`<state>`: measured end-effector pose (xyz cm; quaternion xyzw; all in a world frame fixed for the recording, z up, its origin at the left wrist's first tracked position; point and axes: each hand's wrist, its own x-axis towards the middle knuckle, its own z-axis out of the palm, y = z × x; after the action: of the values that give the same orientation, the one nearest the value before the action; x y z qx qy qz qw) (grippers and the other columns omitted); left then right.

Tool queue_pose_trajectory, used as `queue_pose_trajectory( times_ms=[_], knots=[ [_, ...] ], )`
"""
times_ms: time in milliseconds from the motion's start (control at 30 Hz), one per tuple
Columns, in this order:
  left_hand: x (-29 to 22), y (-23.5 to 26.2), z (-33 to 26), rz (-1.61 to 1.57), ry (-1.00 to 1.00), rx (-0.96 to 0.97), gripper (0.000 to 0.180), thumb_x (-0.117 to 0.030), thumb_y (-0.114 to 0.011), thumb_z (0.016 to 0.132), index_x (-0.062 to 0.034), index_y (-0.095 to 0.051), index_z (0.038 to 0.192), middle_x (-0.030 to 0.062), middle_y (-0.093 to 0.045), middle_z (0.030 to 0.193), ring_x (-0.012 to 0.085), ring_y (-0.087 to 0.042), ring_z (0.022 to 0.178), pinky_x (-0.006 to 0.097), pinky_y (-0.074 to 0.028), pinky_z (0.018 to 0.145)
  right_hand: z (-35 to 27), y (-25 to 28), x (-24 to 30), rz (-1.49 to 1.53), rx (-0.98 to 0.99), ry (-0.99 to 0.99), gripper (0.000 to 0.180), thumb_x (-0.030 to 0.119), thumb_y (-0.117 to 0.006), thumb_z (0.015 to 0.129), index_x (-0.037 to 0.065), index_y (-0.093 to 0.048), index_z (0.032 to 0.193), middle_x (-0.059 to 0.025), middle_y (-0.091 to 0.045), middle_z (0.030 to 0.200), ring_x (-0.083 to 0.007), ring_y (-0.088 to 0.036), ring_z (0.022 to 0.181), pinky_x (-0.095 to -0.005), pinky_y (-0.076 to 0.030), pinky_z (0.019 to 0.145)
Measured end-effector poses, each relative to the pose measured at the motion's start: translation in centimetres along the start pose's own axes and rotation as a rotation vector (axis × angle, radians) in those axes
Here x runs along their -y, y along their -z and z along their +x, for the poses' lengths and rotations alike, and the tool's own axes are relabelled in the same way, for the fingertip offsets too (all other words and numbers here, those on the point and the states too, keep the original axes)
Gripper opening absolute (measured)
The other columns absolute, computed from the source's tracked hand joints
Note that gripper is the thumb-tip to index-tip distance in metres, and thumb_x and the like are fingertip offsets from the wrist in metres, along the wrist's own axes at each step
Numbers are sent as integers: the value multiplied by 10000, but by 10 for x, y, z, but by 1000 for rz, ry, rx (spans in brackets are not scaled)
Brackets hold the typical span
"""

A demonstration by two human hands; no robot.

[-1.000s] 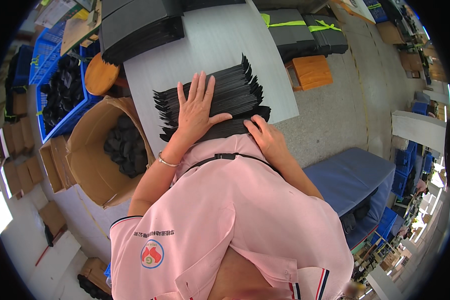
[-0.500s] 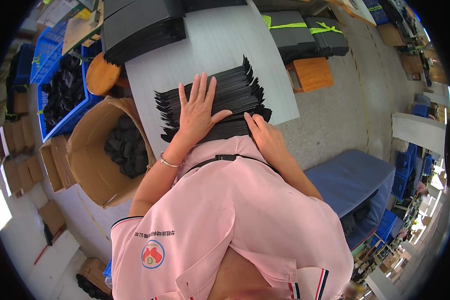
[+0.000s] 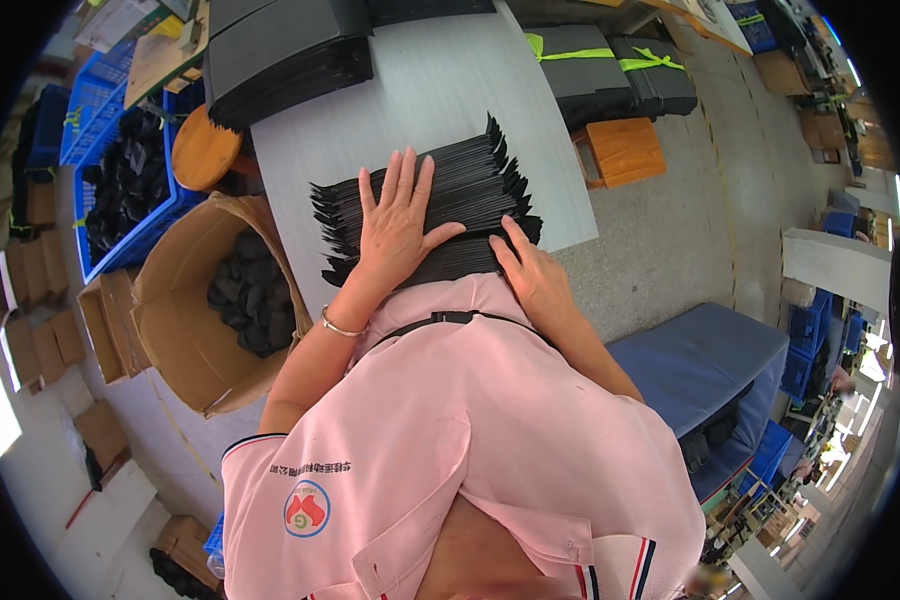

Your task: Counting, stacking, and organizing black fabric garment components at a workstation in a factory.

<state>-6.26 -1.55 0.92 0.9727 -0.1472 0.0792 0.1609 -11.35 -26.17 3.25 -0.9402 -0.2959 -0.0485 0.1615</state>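
A spread of thin black sheets (image 3: 460, 175), overlapping like a fanned stack with jagged ends, lies on the pale grey table near my waist. Across its middle rests my left hand (image 3: 398, 220), palm down, with the fingers stretched forward and the thumb out to the right. My right hand (image 3: 532, 270) is at the near right corner of the spread. Its index finger and thumb are apart at the sheets' edges, and the other fingers are curled. I see nothing held in either hand.
Taller black stacks (image 3: 290, 65) stand at the table's far left. A cardboard box (image 3: 185, 330) and a blue crate (image 3: 175, 205), both with black pieces, flank a wooden stool (image 3: 205, 148) on the left. Bundles with green ties (image 3: 580, 75), another stool (image 3: 625, 152) and a blue padded bench (image 3: 700, 350) are right.
My right index finger has lifted and moved slightly forward, parting from the thumb along the sheets' edge. The left hand stays nearly in place.
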Motion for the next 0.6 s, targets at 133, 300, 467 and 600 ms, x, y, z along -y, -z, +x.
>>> queue_pose_trajectory(
  times_ms=[133, 300, 467, 600],
  knots=[
    [-1, -1, 1, 15, -1, -5, 957, -688, -587, 890, -41, -386, 1566, 169, -337, 1642, 305, -256, 1549, 607, -73, 1242, 1, 1, 1, 29, -16, -6, 479, 43, -593, 873, 18, -568, 1350, -171, -563, 1320, -248, -671, 814, -358, -567, 712],
    [-1, 2, 2, 9, -1, -5, 946, -677, -587, 898, -34, -389, 1563, 171, -342, 1639, 306, -266, 1545, 605, -76, 1241, 11, 10, 6, 90, 43, -87, 614, 23, -572, 879, 27, -462, 1484, -132, -540, 1195, -243, -649, 815, -360, -558, 705],
    [-2, 2, 2, -2, 4, -4, 937, -672, -587, 902, -39, -389, 1565, 169, -338, 1642, 305, -265, 1546, 604, -76, 1242, 16, 7, 5, 58, 211, -151, 756, 12, -678, 816, 60, -427, 1527, -132, -524, 1242, -303, -668, 933, -406, -568, 747],
    [-1, 0, 2, 5, 9, 1, 926, -663, -581, 912, -46, -380, 1572, 168, -335, 1644, 302, -262, 1547, 602, -73, 1243, 14, 7, 5, 33, 141, -93, 621, 19, -562, 882, 23, -462, 1494, -113, -514, 1161, -234, -632, 843, -362, -558, 727]
  ],
)
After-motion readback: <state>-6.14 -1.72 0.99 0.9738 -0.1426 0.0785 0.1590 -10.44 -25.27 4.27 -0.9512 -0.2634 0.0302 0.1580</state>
